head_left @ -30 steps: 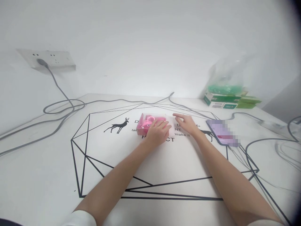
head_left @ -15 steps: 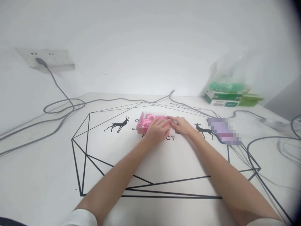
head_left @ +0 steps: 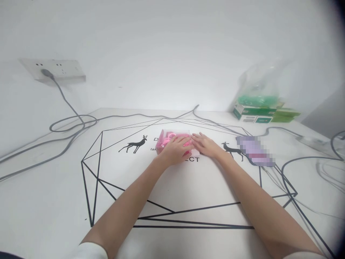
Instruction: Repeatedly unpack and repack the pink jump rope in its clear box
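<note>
In the middle of the table, a small clear plastic box (head_left: 161, 142) with pink sides holds pink items (head_left: 170, 136), some of them ring-shaped. Their exact kind is hard to make out. My left hand (head_left: 178, 149) lies over the front and top of the box, its fingers bent across it and the thumb low at the front. At the box's right end is my right hand (head_left: 206, 145), fingers stretched out and touching or almost touching that end. Both hands hide much of the right half of the box.
A phone-shaped object (head_left: 254, 151), blurred out, lies to the right with cables (head_left: 285, 169) around it. Green and white boxes (head_left: 254, 111) under a clear plastic bag (head_left: 261, 82) stand at the back right. A grey cord (head_left: 64, 95) runs from the wall socket (head_left: 70, 72).
My left hand has shifted slightly left and flattened over the box. The fingers of my right hand have straightened a little at its right end. The box has hardly moved.
</note>
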Motion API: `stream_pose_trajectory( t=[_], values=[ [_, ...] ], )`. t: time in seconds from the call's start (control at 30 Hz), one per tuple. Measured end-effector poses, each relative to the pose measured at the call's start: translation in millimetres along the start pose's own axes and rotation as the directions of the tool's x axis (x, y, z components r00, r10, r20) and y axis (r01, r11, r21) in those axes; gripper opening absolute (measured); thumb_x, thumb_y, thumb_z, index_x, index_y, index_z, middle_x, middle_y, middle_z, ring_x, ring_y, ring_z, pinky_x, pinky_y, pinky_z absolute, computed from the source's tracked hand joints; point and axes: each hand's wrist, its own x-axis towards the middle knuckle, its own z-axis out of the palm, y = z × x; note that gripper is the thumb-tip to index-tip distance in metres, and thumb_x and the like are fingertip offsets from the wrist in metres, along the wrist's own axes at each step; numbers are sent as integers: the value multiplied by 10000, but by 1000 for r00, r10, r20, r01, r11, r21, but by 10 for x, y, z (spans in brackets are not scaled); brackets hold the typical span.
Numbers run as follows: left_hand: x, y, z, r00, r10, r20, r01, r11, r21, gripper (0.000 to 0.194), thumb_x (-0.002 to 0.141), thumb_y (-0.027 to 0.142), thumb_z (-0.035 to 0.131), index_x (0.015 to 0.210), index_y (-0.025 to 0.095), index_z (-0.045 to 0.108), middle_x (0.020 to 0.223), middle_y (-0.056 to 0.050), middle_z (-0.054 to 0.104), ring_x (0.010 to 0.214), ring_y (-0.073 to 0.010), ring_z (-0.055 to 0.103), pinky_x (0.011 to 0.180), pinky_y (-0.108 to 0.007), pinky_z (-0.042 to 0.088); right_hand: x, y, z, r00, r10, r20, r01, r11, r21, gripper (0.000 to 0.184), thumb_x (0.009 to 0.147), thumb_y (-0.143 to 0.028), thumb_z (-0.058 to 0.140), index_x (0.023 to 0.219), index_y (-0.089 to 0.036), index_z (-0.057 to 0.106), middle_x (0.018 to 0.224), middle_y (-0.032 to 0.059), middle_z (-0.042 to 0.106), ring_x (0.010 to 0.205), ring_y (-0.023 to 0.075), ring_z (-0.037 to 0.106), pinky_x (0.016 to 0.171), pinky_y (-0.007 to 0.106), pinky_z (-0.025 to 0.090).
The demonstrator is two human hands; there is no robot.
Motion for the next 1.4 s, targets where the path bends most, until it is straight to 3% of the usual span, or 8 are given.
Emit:
stream_pose_trajectory(
  t=[0.17, 0.33, 0.47, 0.73, 0.97, 1.17, 1.3, 1.4],
  values=[
    [8, 95, 37, 999, -28, 37, 24, 996, 89, 187, 924, 256, 549, 1046, 214, 685, 1368, -142, 586, 1234, -332, 551, 1022, -585, 409, -11, 30, -45, 996, 81, -21, -80, 994, 73, 497, 1009, -471, 387, 1419, -242, 549, 1523, 74, 458, 1372, 280, 488, 1139, 447, 397],
    [1, 104, 64, 1000, -20, 18, 18, 995, 102, 276, 933, 270, 535, 1182, 229, 647, 1342, -145, 599, 1221, -335, 553, 1023, -602, 395, -4, 41, -40, 996, 76, -38, -69, 984, 165, 479, 999, -454, 424, 1385, -222, 587, 1485, 69, 505, 1369, 264, 493, 1157, 428, 379],
    [6, 111, 49, 998, -41, 49, 34, 989, 142, 248, 954, 276, 486, 1109, 212, 669, 1370, -142, 582, 1238, -320, 538, 1047, -597, 368, 3, 54, -13, 997, 71, -33, -60, 963, 261, 466, 969, -459, 481, 1367, -251, 606, 1483, 51, 507, 1364, 277, 497, 1151, 428, 386],
    [4, 141, 73, 994, -94, 61, 84, 985, 149, 254, 963, 281, 461, 1083, 225, 678, 1408, -124, 554, 1262, -310, 518, 1071, -583, 343, 64, 29, 21, 968, 242, -70, -182, 864, 469, 474, 926, -407, 527, 1345, -208, 625, 1439, 27, 556, 1322, 294, 542, 1137, 431, 405],
    [20, 155, 41, 995, -84, 48, 77, 988, 132, 318, 965, 265, 448, 1224, 239, 632, 1374, -125, 571, 1238, -308, 528, 1038, -542, 384, 82, -64, 54, 956, 278, -94, -202, 856, 477, 492, 923, -420, 525, 1348, -190, 621, 1461, 51, 527, 1372, 272, 488, 1173, 408, 345],
    [17, 174, 60, 992, -112, 64, 102, 985, 141, 259, 969, 263, 442, 1053, 208, 680, 1403, -132, 549, 1233, -304, 539, 1059, -543, 374, 96, -144, 36, 910, 407, -81, -285, 754, 592, 564, 881, -342, 565, 1398, -116, 554, 1384, 116, 605, 1221, 285, 625, 1085, 434, 448],
    [10, 179, 58, 989, -124, 76, 116, 988, 106, 280, 971, 265, 447, 1142, 214, 662, 1434, -141, 522, 1287, -307, 505, 1096, -555, 340, 103, -156, 45, 893, 439, -98, -302, 747, 592, 573, 828, -288, 627, 1384, -157, 573, 1456, 94, 535, 1234, 276, 615, 1088, 415, 439],
    [19, 145, -51, 984, -108, 140, 102, 994, 45, 324, 968, 290, 470, 1246, 243, 631, 1446, -138, 509, 1327, -311, 471, 1116, -559, 317, 107, -188, 48, 896, 429, -113, -291, 760, 581, 553, 835, -297, 618, 1363, -137, 593, 1462, 105, 521, 1277, 276, 583, 1111, 406, 416]
  ],
)
